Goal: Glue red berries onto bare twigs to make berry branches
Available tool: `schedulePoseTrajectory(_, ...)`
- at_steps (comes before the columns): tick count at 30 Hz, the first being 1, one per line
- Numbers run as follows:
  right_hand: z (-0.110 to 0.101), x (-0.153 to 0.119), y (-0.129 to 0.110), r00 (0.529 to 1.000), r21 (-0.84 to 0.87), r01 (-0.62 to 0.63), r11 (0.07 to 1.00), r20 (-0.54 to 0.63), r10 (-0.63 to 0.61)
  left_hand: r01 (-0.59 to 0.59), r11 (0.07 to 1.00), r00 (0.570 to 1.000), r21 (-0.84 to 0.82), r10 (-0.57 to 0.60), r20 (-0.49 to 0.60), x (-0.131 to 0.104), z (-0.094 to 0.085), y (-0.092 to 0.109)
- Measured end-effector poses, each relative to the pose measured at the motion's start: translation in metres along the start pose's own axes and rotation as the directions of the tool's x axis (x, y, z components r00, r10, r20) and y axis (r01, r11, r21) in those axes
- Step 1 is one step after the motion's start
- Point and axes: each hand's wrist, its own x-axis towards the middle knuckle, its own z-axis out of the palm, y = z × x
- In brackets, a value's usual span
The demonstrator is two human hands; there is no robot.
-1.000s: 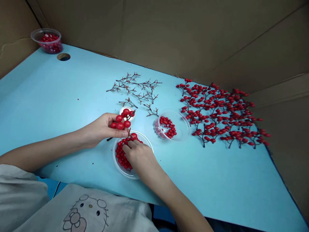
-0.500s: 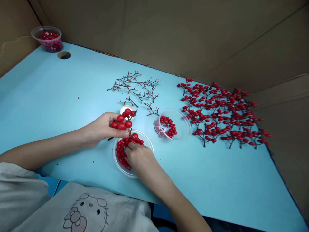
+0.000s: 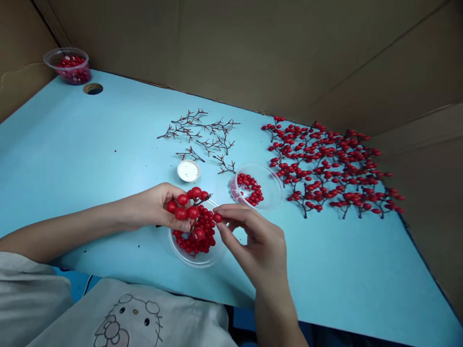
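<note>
Light-blue flat tabletop (image 3: 336, 270) w/ brown cardboard walls (image 3: 231, 53) behind, L hand (image 3: 159, 207) closed round dark twig sprig with round red berries (image 3: 181, 213), R hand (image 3: 253, 236) pinching single red berry (image 3: 217, 218) btwn thumb & forefinger, both near round clear plastic bowl (image 3: 197, 262) of berries.

Tabletop (image 3: 343, 270) was fairly brt, cool-toned; cardbd walls (image 3: 231, 53) dim. Soft shadows fell nr front edge. Fine detail sl. blurred.

The only view looks from the wearer's head, forward and down over a blue table (image 3: 336, 270); it takes in both forearms.
</note>
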Motion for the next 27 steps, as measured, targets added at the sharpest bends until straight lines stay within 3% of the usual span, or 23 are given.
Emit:
schedulePoseTrajectory(6,0.013,-0.003,-0.011,0.988,0.075,0.112,0.991,-0.119,-0.103,0.028,1.0,1.0,0.0,-0.028,0.01,-0.002,0.004,0.001)
schedulePoseTrajectory(10,0.012,-0.008,-0.016,0.981,0.062,0.142,0.988,-0.144,-0.132,-0.008,1.0,0.996,0.023,0.01,-0.089,-0.002,0.006,0.001)
schedulePoseTrajectory(15,0.014,-0.014,-0.018,0.974,-0.02,0.156,0.988,-0.162,-0.157,-0.087,0.982,0.973,0.168,0.119,-0.197,-0.003,0.009,-0.001)
schedulePoseTrajectory(21,0.018,-0.014,-0.019,0.962,-0.126,0.207,0.97,-0.154,-0.225,-0.128,0.943,0.955,0.307,0.201,-0.219,-0.006,0.008,-0.002)
schedulePoseTrajectory(27,0.021,-0.013,-0.023,0.948,-0.22,0.205,0.954,-0.199,-0.25,-0.13,0.93,0.95,0.345,0.217,-0.226,-0.009,0.012,-0.001)
